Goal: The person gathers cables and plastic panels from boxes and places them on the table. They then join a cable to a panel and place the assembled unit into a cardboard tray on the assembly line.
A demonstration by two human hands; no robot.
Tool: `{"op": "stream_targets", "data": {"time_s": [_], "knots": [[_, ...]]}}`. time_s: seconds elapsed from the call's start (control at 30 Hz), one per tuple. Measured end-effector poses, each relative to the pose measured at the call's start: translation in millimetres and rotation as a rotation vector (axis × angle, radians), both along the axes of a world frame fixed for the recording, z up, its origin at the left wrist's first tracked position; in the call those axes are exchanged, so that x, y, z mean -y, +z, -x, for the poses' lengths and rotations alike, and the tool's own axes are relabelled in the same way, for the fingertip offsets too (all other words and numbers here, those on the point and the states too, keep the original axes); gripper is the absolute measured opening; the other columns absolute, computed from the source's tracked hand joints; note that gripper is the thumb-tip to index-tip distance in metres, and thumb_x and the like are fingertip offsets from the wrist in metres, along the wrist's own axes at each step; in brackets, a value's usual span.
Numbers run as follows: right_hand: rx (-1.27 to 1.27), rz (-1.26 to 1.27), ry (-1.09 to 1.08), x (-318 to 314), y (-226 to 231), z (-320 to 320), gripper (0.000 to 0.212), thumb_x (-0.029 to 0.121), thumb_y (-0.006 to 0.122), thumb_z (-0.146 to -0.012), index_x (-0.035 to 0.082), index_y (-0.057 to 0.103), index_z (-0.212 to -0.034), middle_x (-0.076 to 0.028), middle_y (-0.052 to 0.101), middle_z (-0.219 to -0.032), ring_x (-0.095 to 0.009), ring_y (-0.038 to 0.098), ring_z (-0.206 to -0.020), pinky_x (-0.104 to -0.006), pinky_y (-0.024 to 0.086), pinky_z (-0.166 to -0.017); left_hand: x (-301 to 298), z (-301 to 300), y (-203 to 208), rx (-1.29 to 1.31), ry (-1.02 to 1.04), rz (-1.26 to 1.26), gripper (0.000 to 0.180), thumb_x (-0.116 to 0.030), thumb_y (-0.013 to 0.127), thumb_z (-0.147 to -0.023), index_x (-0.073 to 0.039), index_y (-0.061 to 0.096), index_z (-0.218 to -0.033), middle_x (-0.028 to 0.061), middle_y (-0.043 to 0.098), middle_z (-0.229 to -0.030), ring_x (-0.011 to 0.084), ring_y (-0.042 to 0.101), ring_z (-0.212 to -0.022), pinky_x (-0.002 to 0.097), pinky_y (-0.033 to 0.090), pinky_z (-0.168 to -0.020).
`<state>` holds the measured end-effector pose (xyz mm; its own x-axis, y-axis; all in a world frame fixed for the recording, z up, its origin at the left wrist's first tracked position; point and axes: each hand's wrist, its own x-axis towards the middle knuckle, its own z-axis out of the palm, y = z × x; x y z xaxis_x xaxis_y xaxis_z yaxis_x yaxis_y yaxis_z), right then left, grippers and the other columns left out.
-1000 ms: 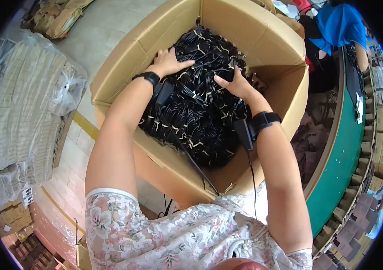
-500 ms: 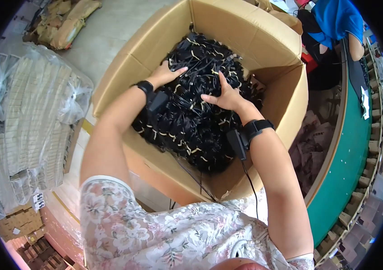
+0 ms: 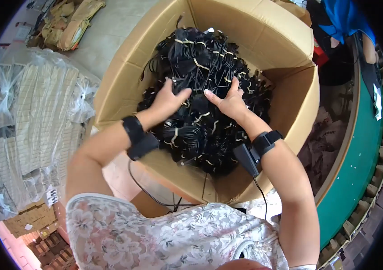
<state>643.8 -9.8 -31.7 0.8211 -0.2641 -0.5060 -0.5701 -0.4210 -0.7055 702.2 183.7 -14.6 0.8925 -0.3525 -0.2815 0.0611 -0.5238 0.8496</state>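
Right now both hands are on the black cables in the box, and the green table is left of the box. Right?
One fix: the head view shows the green table right of the box. The left hand and right hand are on the black cables.

Both arms are out front and angled in, left elbow [image 3: 78, 158] winged pretty wide. Left hand [image 3: 165, 101] and right hand [image 3: 232, 102] sit near each other, thumbs [image 3: 211, 96] pointing inward. Right thumb's spread well off its fingers [image 3: 235, 84]; the left one's fingers are mostly hidden.
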Motion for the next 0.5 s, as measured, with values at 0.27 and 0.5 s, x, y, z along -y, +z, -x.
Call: {"op": "stream_targets", "data": {"time_s": [0.27,0.5], "knots": [[-0.035,0.095,-0.098,-9,-20,-8,0.110,0.056,0.071,-0.065,0.018,0.005,-0.144,-0.032,0.028,-0.132,-0.042,0.045,-0.115,-0.0432,0.039,-0.098,12,-15,-52,0.120,0.063,-0.457,0.053,-0.031,0.062,-0.080,0.001,0.046,-0.119,0.0232,0.061,-0.102,0.0332,0.058,-0.101,0.0365,0.044,-0.085],[0.069,-0.043,-0.121,-25,-1,49,0.080,0.050,0.064,-0.076,0.020,0.026,-0.141,-0.017,0.044,-0.121,-0.025,0.055,-0.097,-0.0354,0.051,-0.076,4,19,-12,-0.251,0.007,0.459,0.038,-0.024,0.060,-0.084,-0.001,0.053,-0.113,0.0089,0.062,-0.100,0.0196,0.059,-0.090,0.0318,0.046,-0.080]]}}
